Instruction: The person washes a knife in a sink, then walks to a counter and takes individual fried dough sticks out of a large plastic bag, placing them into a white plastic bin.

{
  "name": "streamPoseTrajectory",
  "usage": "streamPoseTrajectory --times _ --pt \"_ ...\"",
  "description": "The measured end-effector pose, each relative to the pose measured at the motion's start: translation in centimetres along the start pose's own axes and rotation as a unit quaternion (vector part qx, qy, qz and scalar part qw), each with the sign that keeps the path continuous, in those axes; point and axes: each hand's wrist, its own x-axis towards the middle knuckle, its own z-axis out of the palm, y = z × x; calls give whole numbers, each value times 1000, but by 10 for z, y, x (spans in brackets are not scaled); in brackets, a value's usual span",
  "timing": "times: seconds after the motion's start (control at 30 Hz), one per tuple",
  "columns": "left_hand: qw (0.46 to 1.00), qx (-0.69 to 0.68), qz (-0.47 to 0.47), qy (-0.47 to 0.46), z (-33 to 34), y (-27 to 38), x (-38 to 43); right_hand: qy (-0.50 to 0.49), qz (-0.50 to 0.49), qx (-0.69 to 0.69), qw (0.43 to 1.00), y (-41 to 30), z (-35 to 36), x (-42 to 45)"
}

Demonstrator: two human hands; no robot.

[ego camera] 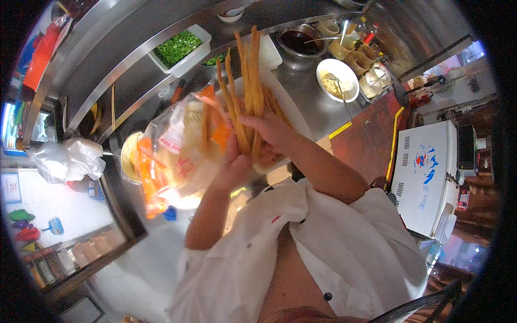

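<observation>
Long, thin golden-brown sticks of what looks like dried tofu skin (252, 76) stand up from my two hands, fanned out a little at the top. My left hand (236, 163) grips them near their lower ends and is slightly blurred. Around the same sticks, a bit higher and to the right, my right hand (272, 129) is closed. More such sticks lie behind it in a white plastic tub (301, 121). Left of my hands is a large clear plastic bag (169, 141) with red print and pale contents, and orange plastic (151, 177) beside it.
Chopped green herbs fill a white container (177, 46) on the steel counter. Farther right are a metal bowl of dark sauce (303, 42), a white bowl (338, 80) with yellowish paste and a spoon, and several jars and bottles. A white chest freezer (424, 177) stands at the right.
</observation>
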Motion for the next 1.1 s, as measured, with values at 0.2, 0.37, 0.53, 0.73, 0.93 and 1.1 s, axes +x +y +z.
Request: streamPoseTrajectory --times 0.2,0.37,0.53,0.73,0.93,1.1 --pt "994 26 -26 102 27 -41 35 -51 -44 -103 992 -24 -71 -19" --pt "938 258 76 217 82 -84 73 -143 -93 -5 985 -15 -122 -28" --pt "932 210 23 296 127 -93 88 -171 -72 134 974 -25 -164 -40" --pt "925 137 68 347 172 -98 104 -167 -108 271 942 -48 -174 -56" --pt "943 154 46 293 169 -86 108 -180 -111 155 965 -60 -178 -58" --pt "961 153 33 229 145 -67 95 -133 -137 110 975 -59 -147 -61"
